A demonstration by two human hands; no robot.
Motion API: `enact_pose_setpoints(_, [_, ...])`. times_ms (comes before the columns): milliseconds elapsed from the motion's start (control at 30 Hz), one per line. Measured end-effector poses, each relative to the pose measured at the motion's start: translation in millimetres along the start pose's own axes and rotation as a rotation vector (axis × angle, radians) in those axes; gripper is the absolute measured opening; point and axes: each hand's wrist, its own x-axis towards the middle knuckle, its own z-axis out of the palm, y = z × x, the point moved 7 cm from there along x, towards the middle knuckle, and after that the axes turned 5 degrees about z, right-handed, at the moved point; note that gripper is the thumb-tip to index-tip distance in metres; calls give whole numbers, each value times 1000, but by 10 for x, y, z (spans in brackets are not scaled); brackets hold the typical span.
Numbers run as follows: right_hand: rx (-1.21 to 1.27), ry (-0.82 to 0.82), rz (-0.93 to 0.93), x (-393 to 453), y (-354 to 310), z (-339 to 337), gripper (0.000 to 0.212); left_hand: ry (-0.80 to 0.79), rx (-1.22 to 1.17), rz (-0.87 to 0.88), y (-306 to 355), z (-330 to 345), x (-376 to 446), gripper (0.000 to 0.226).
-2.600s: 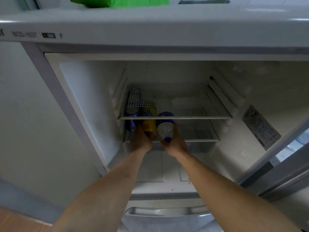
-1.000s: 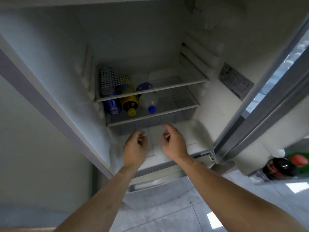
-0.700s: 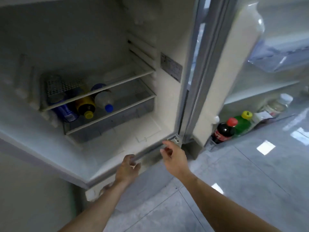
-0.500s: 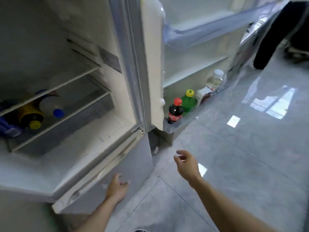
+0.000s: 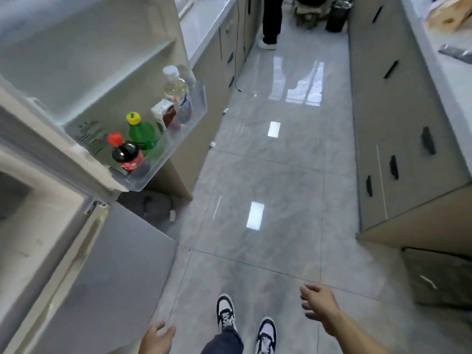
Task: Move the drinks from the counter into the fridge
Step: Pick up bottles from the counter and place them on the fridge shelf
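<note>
My left hand [image 5: 157, 338] and right hand [image 5: 319, 304] hang empty at the frame's bottom, fingers loosely spread; the fridge door [image 5: 84, 67] stands open upper left.

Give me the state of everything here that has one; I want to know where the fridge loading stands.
fridge door: open
door bin: holds four drinks
cola bottle: upright, red cap on
green bottle: upright, yellow cap on
carton: upright
clear bottle: upright, white cap on
left hand: open, empty
right hand: open, empty
cabinet drawers: shut
</note>
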Motion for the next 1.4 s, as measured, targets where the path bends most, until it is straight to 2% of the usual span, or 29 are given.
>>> enact_pose_setpoints(133, [97,132,95,-89,415,-345,11,-110,57,-15,22,68,96,23])
enact_pose_setpoints(267, [129,237,165,-180,767,-588,13,-178,160,3,212,127,365,24])
enact_pose_setpoints(400, [100,319,236,-253,1090,-690,16,-217,220,56,691,280,679,19])
enact_pose_setpoints(567, [150,347,327,-211,1369,-812,18,-280,222,64,1354,571,1019,21])
enact_pose_setpoints(733, [172,364,419,92,1277,-1026,18,-327,235,125,2088,1004,1245,25])
enact_pose_setpoints(833, [96,356,385,446,846,-1256,11,-302,229,152,2502,1241,1270,23])
enact_pose_setpoints(933, [71,281,344,832,204,-1489,11,-260,207,143,2866,1399,1158,19])
enact_pose_setpoints(1033, [39,214,256,1222,-629,-1746,19,-242,207,120,3137,1551,1039,18])
enact_pose_setpoints(1167, [-57,203,95,1709,-1890,-1995,31,-196,155,66,3441,1714,969,16])
enact_pose_setpoints(1400, [-159,115,-52,2323,-3645,-1930,19,-109,70,-77,3745,1848,1262,17])
